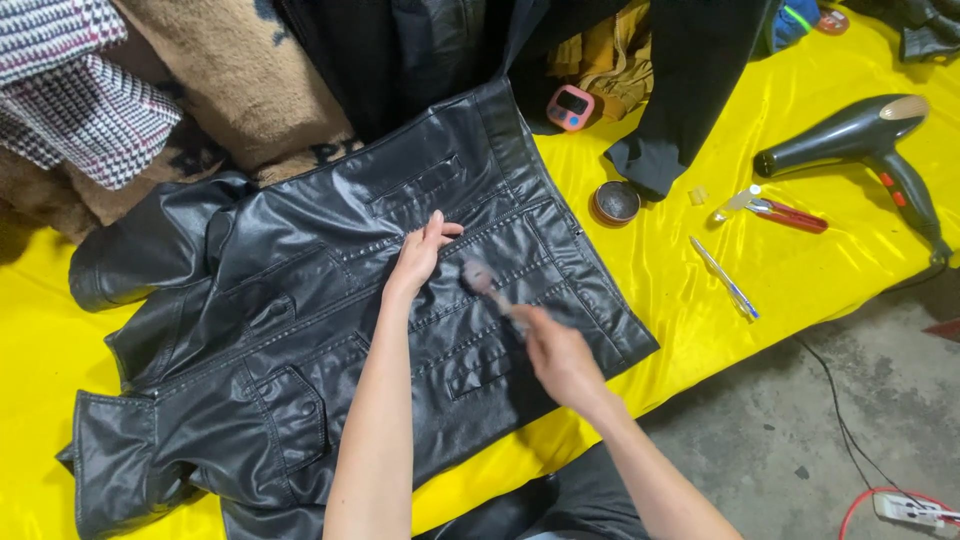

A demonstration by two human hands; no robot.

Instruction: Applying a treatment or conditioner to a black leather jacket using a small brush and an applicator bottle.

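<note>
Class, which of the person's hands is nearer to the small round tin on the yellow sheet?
Right. The right hand lies below-left of the round tin; the left hand rests farther left on the black jacket.

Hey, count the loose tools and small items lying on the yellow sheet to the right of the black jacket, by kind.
Hair dryer: 1
Round tin: 1
Pink timer: 1
Red-handled tool: 1
Pen: 1
Small pale block: 1
Total: 6
</note>
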